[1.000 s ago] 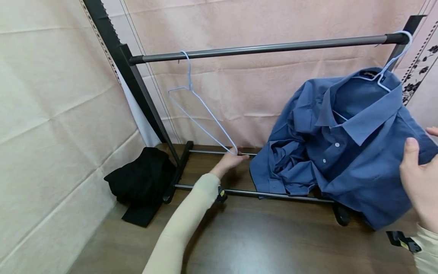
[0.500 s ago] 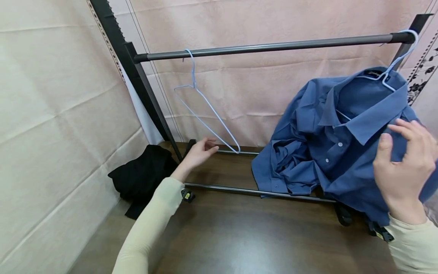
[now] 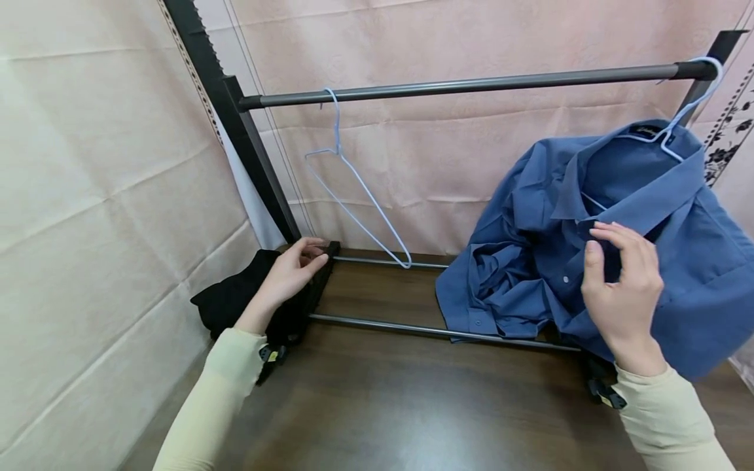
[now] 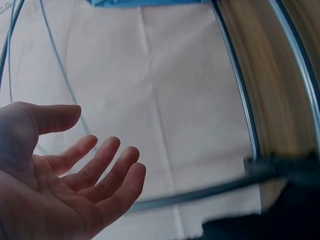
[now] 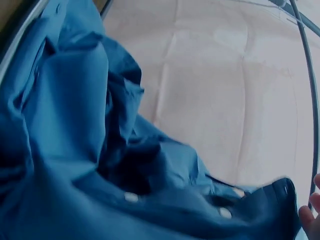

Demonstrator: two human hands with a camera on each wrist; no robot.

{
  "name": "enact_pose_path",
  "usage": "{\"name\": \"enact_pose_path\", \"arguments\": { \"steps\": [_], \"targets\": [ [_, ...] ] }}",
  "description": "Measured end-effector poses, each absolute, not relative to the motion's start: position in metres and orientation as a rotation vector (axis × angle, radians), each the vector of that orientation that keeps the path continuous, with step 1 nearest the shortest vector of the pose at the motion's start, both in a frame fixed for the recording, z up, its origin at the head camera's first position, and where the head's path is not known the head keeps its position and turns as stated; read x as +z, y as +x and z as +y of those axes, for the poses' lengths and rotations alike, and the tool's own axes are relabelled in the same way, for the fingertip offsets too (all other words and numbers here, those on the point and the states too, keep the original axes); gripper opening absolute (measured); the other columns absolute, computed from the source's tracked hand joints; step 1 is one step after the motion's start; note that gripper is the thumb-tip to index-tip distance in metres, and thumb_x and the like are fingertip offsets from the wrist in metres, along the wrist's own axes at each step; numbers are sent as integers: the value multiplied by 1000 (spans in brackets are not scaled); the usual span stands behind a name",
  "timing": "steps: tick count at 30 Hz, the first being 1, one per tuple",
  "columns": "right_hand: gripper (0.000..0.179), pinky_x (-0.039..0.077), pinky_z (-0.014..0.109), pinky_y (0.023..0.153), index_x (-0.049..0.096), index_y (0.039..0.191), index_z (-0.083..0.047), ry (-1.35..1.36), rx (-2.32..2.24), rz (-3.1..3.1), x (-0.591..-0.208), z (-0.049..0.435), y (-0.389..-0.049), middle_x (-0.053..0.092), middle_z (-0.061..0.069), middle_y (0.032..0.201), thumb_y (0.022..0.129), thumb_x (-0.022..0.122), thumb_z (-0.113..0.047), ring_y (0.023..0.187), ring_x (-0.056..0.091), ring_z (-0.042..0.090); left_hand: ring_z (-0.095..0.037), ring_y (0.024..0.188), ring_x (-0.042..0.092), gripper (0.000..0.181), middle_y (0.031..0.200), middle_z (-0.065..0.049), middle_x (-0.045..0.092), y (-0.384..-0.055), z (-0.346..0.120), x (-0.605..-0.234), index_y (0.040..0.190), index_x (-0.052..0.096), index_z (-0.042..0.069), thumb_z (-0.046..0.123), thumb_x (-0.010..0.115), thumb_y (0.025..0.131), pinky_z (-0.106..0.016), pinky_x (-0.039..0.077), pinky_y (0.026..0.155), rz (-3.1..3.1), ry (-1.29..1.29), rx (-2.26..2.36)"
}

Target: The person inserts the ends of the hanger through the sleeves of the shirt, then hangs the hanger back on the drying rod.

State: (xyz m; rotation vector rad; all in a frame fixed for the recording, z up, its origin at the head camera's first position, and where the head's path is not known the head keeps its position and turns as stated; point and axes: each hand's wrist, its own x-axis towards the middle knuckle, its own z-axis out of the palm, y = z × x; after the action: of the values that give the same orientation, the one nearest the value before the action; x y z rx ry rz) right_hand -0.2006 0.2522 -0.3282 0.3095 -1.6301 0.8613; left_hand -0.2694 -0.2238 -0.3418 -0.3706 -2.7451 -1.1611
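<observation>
My left hand [image 3: 290, 273] is over the black folded cloth [image 3: 226, 299] at the rack's left foot, fingers loosely bent around nothing. In the left wrist view the palm and spread fingers [image 4: 117, 172] show with nothing in them. My right hand [image 3: 626, 288] is in front of the blue button-up shirt [image 3: 506, 216], thumb and fingers apart and holding nothing. That shirt hangs by a light blue hanger [image 3: 701, 95] at the right end of the rail. A second light blue hanger [image 3: 368, 193] hangs bare near the left end.
The dark clothes rack has a top rail [image 3: 465, 86] and two thin lower bars [image 3: 406, 327] close over the brown wooden surface [image 3: 412, 399]. Pale curtains [image 3: 106, 216] stand behind and on the left. The shirt's sleeve and hem drape over the lower bars.
My left hand has let go of the bare hanger's lower corner and moved left to the black cloth. My right hand has moved left across the shirt's front.
</observation>
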Motion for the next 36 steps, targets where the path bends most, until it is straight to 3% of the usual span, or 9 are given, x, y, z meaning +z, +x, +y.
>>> {"name": "enact_pose_path", "arguments": {
  "steps": [6,15,20,25,29,36],
  "targets": [
    [29,40,39,107,70,111,7,349,901,-1675,-351,244,-223,69,23,115,97,64,-18,117,59,41,-35,110,61,48,129,-15,61,-256,-259,-340,143,50,10,37,56,104,-50,50,87,-2751,-274,-1092],
    [21,41,33,103,71,111,5,465,977,-1684,-376,207,-244,70,18,117,93,66,-4,113,61,38,-42,117,57,50,132,-21,59,-231,-298,-333,143,50,7,38,54,105,-55,45,94,-2673,-110,-1046],
    [22,41,27,94,69,116,3,505,1028,-1754,-392,187,-252,68,16,118,94,65,-1,108,61,35,-42,117,58,50,131,-24,59,-220,-314,-335,142,52,4,37,55,105,-52,44,95,-2613,-75,-1034],
    [22,44,34,89,68,120,0,517,1102,-1848,-403,161,-261,67,16,117,99,62,-5,104,60,34,-42,113,58,44,129,-27,60,-212,-329,-340,139,53,0,28,55,105,-41,44,89,-2576,-49,-1015],
    [22,48,42,89,67,120,-3,520,1177,-1891,-409,135,-268,66,14,115,100,61,-9,107,60,32,-42,113,58,48,131,-27,59,-208,-340,-343,141,51,-1,32,53,105,-36,44,86,-2578,-3,-1026],
    [20,50,39,78,67,119,-4,601,1244,-1972,-419,90,-282,67,11,111,101,62,-11,98,62,27,-45,119,55,53,136,-30,54,-207,-357,-355,142,48,-3,35,51,106,-49,45,91,-2595,78,-1012]
  ]
}}
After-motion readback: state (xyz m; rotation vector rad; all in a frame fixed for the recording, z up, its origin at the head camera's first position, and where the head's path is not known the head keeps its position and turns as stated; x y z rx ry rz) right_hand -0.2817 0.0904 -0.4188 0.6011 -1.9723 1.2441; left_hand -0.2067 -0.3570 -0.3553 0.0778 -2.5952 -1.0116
